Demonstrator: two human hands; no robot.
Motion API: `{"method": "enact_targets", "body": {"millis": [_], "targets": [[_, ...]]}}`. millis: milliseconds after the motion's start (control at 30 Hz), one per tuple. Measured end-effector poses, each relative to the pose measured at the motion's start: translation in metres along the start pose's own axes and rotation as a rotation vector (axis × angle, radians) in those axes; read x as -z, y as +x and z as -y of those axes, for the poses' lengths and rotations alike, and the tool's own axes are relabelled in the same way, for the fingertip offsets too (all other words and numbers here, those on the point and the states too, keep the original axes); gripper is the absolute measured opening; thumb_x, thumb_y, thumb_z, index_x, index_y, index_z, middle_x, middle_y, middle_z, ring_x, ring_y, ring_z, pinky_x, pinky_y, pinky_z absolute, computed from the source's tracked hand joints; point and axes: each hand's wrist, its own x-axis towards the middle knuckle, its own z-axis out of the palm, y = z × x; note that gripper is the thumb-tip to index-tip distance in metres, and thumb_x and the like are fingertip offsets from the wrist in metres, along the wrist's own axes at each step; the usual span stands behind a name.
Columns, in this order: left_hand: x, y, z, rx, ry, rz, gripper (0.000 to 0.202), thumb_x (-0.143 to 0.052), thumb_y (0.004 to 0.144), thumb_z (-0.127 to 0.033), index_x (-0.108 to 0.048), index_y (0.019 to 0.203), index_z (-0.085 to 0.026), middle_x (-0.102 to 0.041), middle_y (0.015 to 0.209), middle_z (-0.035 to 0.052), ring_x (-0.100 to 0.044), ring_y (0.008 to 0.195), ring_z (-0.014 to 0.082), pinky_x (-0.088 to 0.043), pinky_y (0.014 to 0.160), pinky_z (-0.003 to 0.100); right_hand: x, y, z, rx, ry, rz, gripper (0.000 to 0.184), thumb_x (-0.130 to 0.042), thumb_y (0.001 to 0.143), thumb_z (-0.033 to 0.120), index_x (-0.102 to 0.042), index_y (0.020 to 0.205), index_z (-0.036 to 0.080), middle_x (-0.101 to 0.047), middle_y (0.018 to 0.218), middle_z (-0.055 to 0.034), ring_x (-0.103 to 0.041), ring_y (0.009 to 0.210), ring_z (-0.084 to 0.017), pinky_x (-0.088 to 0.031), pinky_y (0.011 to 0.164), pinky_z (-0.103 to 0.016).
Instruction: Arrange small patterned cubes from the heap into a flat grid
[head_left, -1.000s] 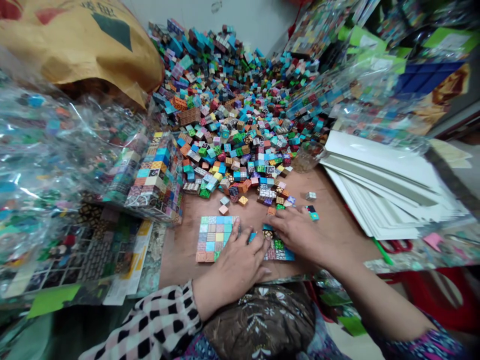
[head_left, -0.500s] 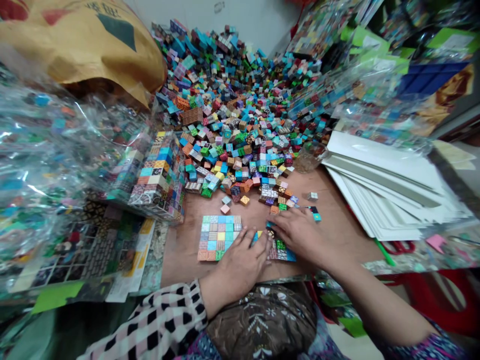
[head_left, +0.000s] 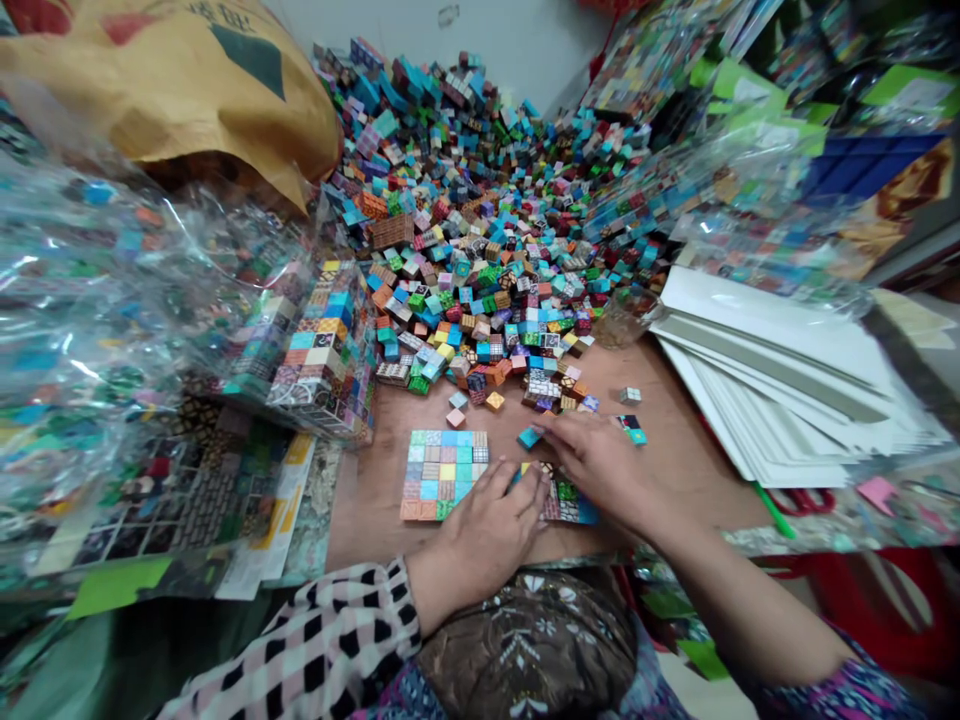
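Note:
A flat square of small patterned cubes [head_left: 442, 474] lies on the brown table [head_left: 675, 450]. My left hand [head_left: 487, 530] rests flat beside it, fingers spread over the gap to a second cluster of cubes [head_left: 566, 500]. My right hand [head_left: 600, 465] lies over that second cluster, fingers stretched toward a loose teal cube [head_left: 529, 437] at its fingertips. Neither hand grips anything that I can see. A huge heap of coloured cubes [head_left: 480, 220] fills the table behind.
Clear plastic bags of cubes [head_left: 97, 330] and a wrapped cube block [head_left: 326, 350] crowd the left. A stack of white cardboard sheets [head_left: 780, 370] lies at the right. A small glass cup [head_left: 622, 315] stands at the heap's edge. Yellow sack [head_left: 172, 90] at back left.
My right hand's fingers have reached forward and left, and a teal cube now sits apart at their tips. My left hand has barely shifted.

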Motion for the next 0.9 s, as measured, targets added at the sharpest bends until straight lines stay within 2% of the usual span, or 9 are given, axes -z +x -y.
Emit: {"method": "enact_targets", "body": {"millis": [100, 300, 533, 700, 900], "targets": [[-0.001, 0.000, -0.001, 0.003, 0.000, 0.028, 0.045, -0.043, 0.099, -0.032, -0.048, 0.137, -0.009, -0.054, 0.138, 0.0102, -0.048, 0.124, 0.0286, -0.036, 0.109, 0.042, 0.002, 0.001, -0.007, -0.024, -0.114, -0.075, 0.033, -0.046, 0.094, 0.014, -0.068, 0.117, 0.022, -0.070, 0.103, -0.0085, -0.059, 0.092, -0.026, -0.032, 0.072, -0.035], [0.003, 0.002, 0.000, 0.013, -0.013, 0.042, 0.044, -0.042, 0.099, -0.034, -0.049, 0.136, -0.010, -0.054, 0.138, 0.0105, -0.048, 0.120, 0.0274, -0.037, 0.105, 0.044, 0.001, 0.005, -0.004, 0.043, -0.197, 0.004, 0.032, -0.051, 0.090, 0.015, -0.068, 0.117, 0.022, -0.069, 0.108, -0.0089, -0.054, 0.092, -0.027, -0.030, 0.074, -0.037], [0.002, 0.000, 0.000, 0.029, -0.027, -0.011, 0.041, -0.042, 0.099, -0.030, -0.051, 0.134, -0.011, -0.057, 0.136, 0.0089, -0.047, 0.120, 0.0268, -0.040, 0.098, 0.042, -0.004, 0.020, 0.008, 0.165, -0.030, 0.035, 0.022, -0.052, 0.093, 0.018, -0.070, 0.106, 0.022, -0.067, 0.104, -0.0070, -0.054, 0.093, -0.024, -0.033, 0.078, -0.035], [0.005, 0.001, 0.000, 0.033, -0.098, -0.013, 0.040, -0.045, 0.098, -0.031, -0.052, 0.131, -0.010, -0.060, 0.130, 0.0091, -0.049, 0.116, 0.0272, -0.042, 0.097, 0.042, -0.007, 0.031, 0.011, 0.288, 0.103, 0.067, 0.029, -0.049, 0.094, 0.013, -0.069, 0.112, 0.021, -0.066, 0.103, -0.0084, -0.058, 0.090, -0.019, -0.041, 0.077, -0.032], [0.005, 0.000, 0.001, 0.048, -0.142, 0.019, 0.040, -0.046, 0.098, -0.031, -0.051, 0.133, -0.011, -0.061, 0.123, 0.0091, -0.049, 0.113, 0.0275, -0.043, 0.099, 0.043, -0.015, 0.035, 0.011, 0.325, 0.222, 0.075, 0.034, -0.047, 0.093, 0.010, -0.067, 0.119, 0.020, -0.065, 0.105, -0.0093, -0.061, 0.094, -0.018, -0.047, 0.079, -0.030]]}}
